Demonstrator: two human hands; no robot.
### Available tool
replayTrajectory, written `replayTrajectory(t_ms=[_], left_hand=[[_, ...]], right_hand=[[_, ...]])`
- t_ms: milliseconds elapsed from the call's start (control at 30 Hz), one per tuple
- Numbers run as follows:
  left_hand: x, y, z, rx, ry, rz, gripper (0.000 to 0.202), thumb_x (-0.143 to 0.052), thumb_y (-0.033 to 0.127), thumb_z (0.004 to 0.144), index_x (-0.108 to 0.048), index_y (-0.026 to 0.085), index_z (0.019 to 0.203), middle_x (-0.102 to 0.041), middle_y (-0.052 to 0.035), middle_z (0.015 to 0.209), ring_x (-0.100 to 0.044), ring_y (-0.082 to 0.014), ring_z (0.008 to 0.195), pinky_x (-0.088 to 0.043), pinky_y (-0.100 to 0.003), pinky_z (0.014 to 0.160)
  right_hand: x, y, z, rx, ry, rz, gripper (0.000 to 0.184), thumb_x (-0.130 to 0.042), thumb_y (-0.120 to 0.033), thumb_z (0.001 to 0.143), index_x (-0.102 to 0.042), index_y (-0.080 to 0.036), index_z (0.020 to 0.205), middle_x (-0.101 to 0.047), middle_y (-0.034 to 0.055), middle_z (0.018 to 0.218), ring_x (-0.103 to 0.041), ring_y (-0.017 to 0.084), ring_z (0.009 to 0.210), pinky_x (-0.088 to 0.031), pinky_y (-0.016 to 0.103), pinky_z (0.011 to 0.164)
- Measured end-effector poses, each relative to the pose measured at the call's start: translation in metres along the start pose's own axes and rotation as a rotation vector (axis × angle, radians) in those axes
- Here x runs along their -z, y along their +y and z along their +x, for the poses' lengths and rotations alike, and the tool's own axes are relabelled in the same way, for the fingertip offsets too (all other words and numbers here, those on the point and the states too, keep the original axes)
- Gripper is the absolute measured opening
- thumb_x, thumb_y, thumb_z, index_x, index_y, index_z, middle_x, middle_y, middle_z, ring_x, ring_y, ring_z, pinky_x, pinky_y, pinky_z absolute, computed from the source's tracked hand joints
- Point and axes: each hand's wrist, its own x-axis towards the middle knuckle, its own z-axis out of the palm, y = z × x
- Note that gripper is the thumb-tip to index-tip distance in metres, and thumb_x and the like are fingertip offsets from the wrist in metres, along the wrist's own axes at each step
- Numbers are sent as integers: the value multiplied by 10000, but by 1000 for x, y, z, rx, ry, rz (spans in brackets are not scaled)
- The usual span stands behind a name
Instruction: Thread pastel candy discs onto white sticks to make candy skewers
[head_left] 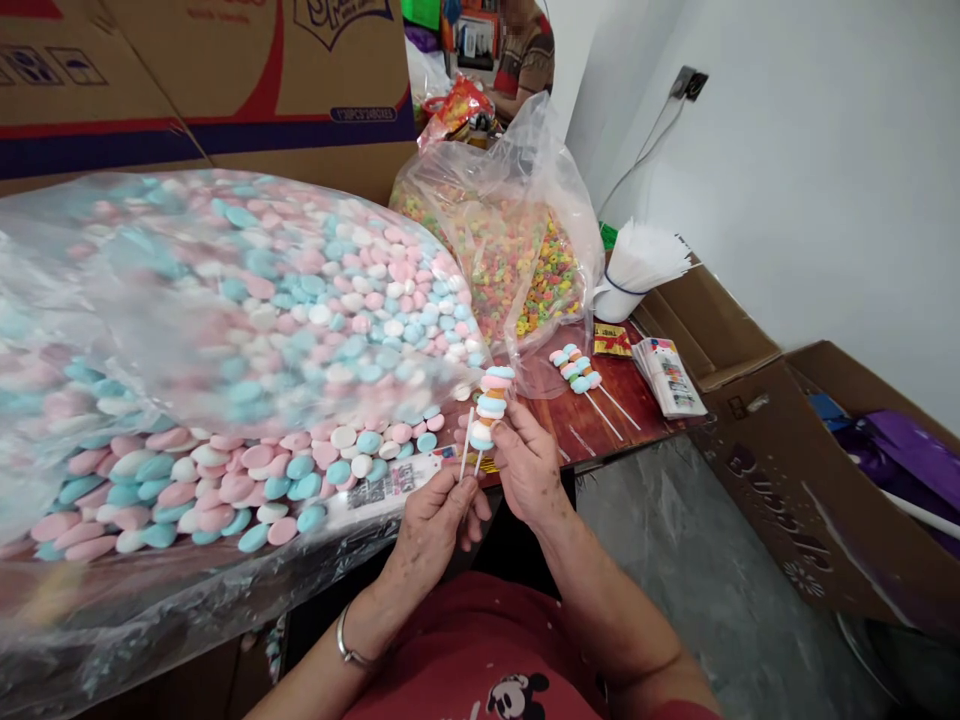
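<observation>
My left hand (435, 522) pinches two thin white sticks near their lower ends. One is a bare stick (467, 440); the other carries a marshmallow skewer (492, 404), with pink, white and blue discs and orange pieces between them. Against the lowest marshmallow, my right hand (531, 462) presses its thumb and fingers. To the left, flat pink, white and blue marshmallows (259, 457) spill from the mouth of a big clear bag (187, 370). Two similar skewers (577, 366) lie on the dark red table (551, 420) right of my hands.
A clear bag of coloured rings (525, 250) stands behind. At right are a white cup of sticks (619, 295), a stack of printed wrappers (670, 380) and an open cardboard box (780, 490). A large carton (262, 90) blocks the back left; another person (529, 55) sits beyond.
</observation>
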Motion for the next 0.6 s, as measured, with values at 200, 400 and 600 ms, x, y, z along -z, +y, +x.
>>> replayTrajectory(t_ms=[200, 400, 600], left_hand=[[14, 9, 2, -37, 95, 44, 382, -657, 502, 800, -657, 144, 935, -630, 1, 672, -479, -68, 409, -332, -170, 334], [37, 22, 1, -99, 226, 56, 417, -578, 537, 880, -673, 139, 962, -426, 68, 550, -293, -37, 401, -194, -164, 365], [49, 28, -3, -103, 236, 111, 374, -587, 486, 886, -656, 156, 1047, -415, 84, 511, -330, -46, 362, -215, -160, 346]], right_hand=[[60, -39, 37, 247, 249, -593, 318, -582, -370, 859, -654, -209, 1124, -701, 25, 851, -594, 156, 630, -513, 307, 609], [121, -43, 70, 464, 361, -1661, 299, -483, -212, 853, -650, -129, 1087, -665, 164, 952, -573, 264, 842, -459, 379, 747], [124, -43, 75, 540, 340, -1803, 282, -538, -250, 881, -641, -86, 1085, -622, 231, 971, -507, 313, 909, -423, 450, 799]])
